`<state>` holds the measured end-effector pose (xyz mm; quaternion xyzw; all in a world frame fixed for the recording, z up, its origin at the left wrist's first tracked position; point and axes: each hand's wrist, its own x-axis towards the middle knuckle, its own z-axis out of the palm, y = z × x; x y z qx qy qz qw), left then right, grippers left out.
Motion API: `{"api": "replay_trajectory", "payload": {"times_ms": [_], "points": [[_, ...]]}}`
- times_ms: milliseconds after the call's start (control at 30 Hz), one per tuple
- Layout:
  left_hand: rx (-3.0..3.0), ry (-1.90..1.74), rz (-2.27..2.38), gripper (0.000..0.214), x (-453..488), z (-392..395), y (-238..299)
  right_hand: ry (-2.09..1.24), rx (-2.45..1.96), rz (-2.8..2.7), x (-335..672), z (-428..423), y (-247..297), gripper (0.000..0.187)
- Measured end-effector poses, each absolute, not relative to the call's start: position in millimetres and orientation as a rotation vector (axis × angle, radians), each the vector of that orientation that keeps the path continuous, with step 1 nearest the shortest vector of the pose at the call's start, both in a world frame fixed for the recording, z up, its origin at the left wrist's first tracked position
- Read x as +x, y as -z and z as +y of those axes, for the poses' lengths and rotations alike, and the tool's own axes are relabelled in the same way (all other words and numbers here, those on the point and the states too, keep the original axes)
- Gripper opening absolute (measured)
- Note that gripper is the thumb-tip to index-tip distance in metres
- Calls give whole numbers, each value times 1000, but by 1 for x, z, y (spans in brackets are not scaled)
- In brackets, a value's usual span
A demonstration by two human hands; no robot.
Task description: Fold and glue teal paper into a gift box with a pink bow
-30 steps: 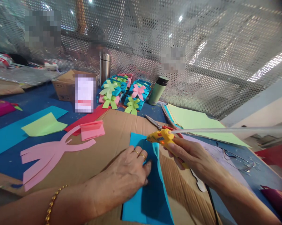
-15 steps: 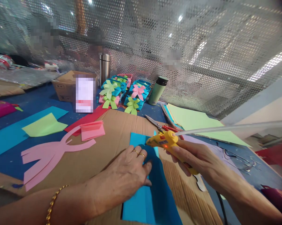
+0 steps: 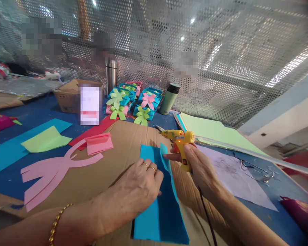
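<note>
A folded blue paper (image 3: pixel 150 223) lies lengthwise on a cardboard sheet (image 3: pixel 123 136), its right part standing up along the fold. My left hand (image 3: pixel 141 184) rests on the blue paper with its fingers curled and pressed together against it. Held in my right hand (image 3: pixel 198 160) is a yellow hot glue gun (image 3: pixel 182 143), its red light on and its nozzle pointing left above the paper's far end. One finger of that hand stretches out to the raised paper edge. Scissors (image 3: pixel 159 128) lie behind the glue gun, mostly hidden by it.
Pink cut paper (image 3: pixel 45 167), a folded pink piece (image 3: pixel 99 145) and green paper (image 3: pixel 46 139) lie left. Small paper baskets with bows (image 3: pixel 143 102), a green flask (image 3: pixel 170 99), a steel flask (image 3: pixel 111 77) and a box (image 3: pixel 64 97) stand behind. Eyeglasses (image 3: pixel 251 167) lie right.
The glue gun has lifted away from the blue paper and turned more level, with my right hand now lower on its grip and one finger at the paper's edge. My left hand stays on the paper.
</note>
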<state>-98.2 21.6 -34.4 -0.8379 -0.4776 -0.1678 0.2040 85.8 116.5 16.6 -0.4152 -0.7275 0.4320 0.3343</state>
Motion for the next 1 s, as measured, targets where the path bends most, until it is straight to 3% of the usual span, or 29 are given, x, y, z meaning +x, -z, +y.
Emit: {"api": "replay_trajectory", "payload": {"times_ms": [100, 467, 667, 867, 1000], "points": [[-2314, 437, -1337, 5, -99, 21, 35, -1118, -1021, -1932, 84, 118, -8, 45], [-2278, 431, -1334, 12, -98, 21, 28, -1037, -1067, -2003, 77, 111, -12, 46], [-2250, 418, -1394, 14, -96, 16, 24, -824, -1099, -2127, 76, 106, -17, 47], [-2259, 437, -1340, 41, -100, 19, 30, -700, -1045, -2124, 75, 104, -18, 46], [-2321, 417, -1298, 30, -102, 22, 32, -722, -1003, -2097, 73, 108, -14, 44]]}}
